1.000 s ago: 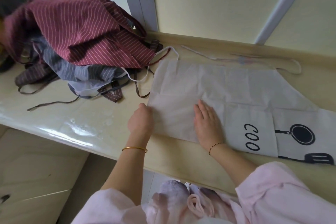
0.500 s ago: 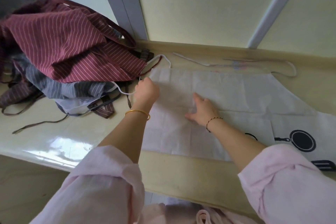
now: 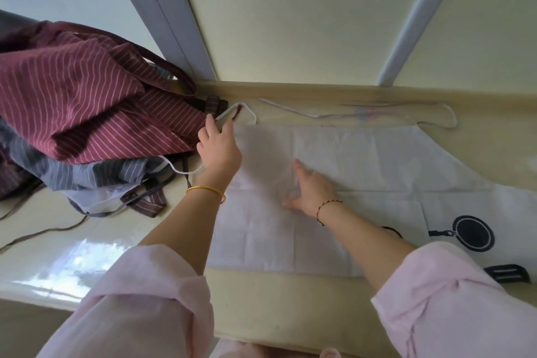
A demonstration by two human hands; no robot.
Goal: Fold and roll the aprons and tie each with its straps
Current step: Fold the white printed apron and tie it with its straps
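Left hand (image 3: 219, 151) has reached farther across the glossy counter (image 3: 72, 256) toward the wall (image 3: 290, 23).

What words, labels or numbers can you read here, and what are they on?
No readable text.
Apron: only printed pictures, a black pan and a black utensil.
Black mark on the apron, mostly hidden by the right arm: cannot be read.

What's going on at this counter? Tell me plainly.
A person in pink sleeves is working on a white apron spread flat on the counter, not yet rolled. The right hand lies flat on its cloth, while the left hand reaches to the white strap at its far corner; whether it grips is unclear. A maroon striped apron and a grey striped apron sit heaped to the left.
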